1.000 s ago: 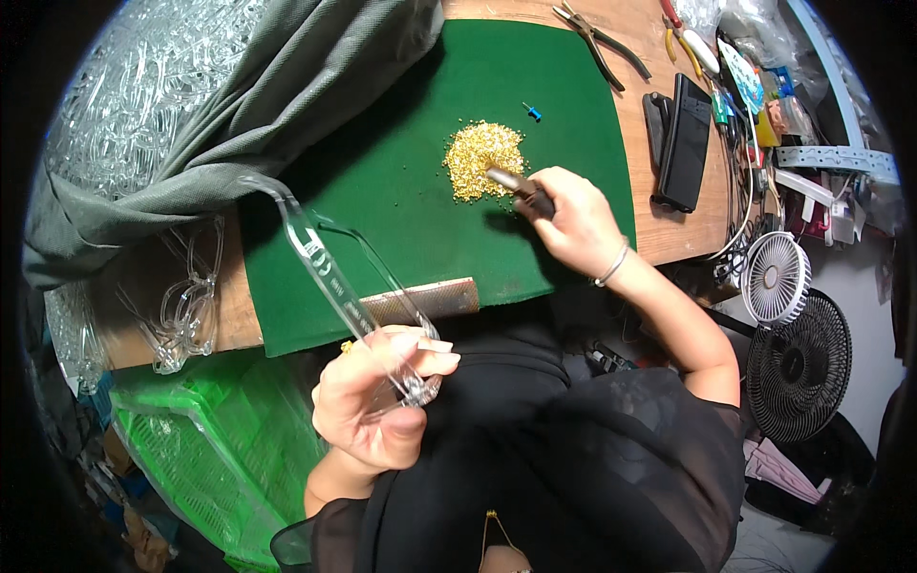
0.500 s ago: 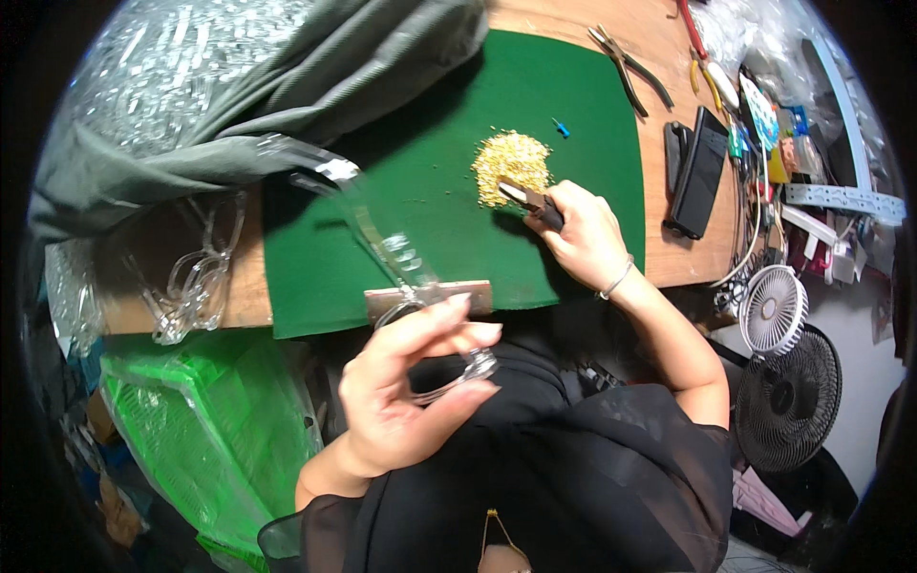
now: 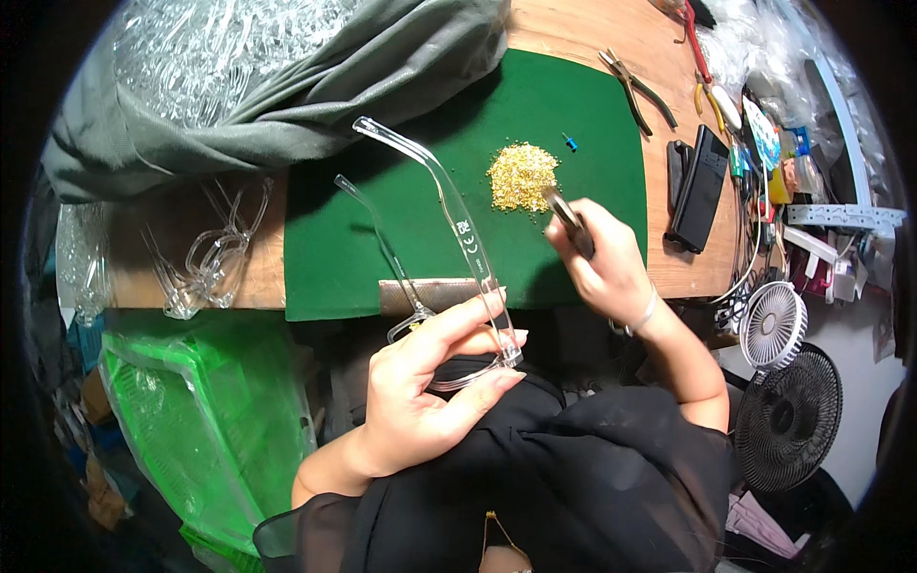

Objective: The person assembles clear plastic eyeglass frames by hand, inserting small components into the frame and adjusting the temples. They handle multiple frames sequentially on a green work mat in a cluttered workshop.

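My left hand (image 3: 413,411) is closed on a clear plastic eyeglass frame (image 3: 462,215), with fingers and thumb at one front corner. Both temple arms of the frame stand up and away from me over the green mat (image 3: 325,258). In my right hand (image 3: 611,265) is a pair of pliers (image 3: 573,229), its handles mostly hidden by the fingers. The jaws point toward a pile of tiny gold-coloured parts (image 3: 522,177), just off its near right edge. Whether the jaws hold a part is too small to tell.
A small blue piece (image 3: 570,143) lies beyond the pile. More pliers (image 3: 630,91) and a black phone (image 3: 699,189) are at right. Clear eyeglass frames (image 3: 215,253) lie at left, below grey cloth (image 3: 382,86). A wooden block (image 3: 394,298) sits at the table edge.
My right hand has drawn the pliers back out of the gold pile, toward me and right. The eyeglass frame has turned in my left hand, which has shifted slightly right.
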Tool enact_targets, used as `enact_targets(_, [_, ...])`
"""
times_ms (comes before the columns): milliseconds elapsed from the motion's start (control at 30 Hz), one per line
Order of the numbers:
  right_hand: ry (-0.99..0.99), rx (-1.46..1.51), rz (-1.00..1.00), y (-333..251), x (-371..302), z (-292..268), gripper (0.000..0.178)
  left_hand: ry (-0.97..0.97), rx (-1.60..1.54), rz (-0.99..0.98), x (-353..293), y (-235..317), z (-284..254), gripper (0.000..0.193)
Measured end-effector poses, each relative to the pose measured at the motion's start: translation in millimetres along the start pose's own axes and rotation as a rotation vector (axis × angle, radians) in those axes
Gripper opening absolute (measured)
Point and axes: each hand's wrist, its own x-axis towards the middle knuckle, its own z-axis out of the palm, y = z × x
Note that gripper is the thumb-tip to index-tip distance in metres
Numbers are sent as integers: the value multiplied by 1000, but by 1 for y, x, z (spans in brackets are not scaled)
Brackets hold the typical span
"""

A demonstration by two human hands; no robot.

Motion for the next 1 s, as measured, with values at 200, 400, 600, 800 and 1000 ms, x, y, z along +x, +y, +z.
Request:
enact_targets(200, [-58, 382, -526, -47, -14, -5, 13, -36, 3, 57, -3, -1, 6, 50])
enact_targets(400, [-64, 358, -685, -41, -12, -1, 20, -33, -8, 53, -4, 1, 6, 48])
enact_targets(600, [-95, 466, -646, -40, -11, 2, 18, -57, 23, 98, -4, 0, 1, 48])
enact_targets(800, [-118, 494, -625, -39, -12, 3, 16, -57, 30, 93, -4, 1, 1, 48])
enact_targets(1000, [-218, 608, -500, -42, -12, 2, 15, -54, 87, 128, -6, -1, 1, 48])
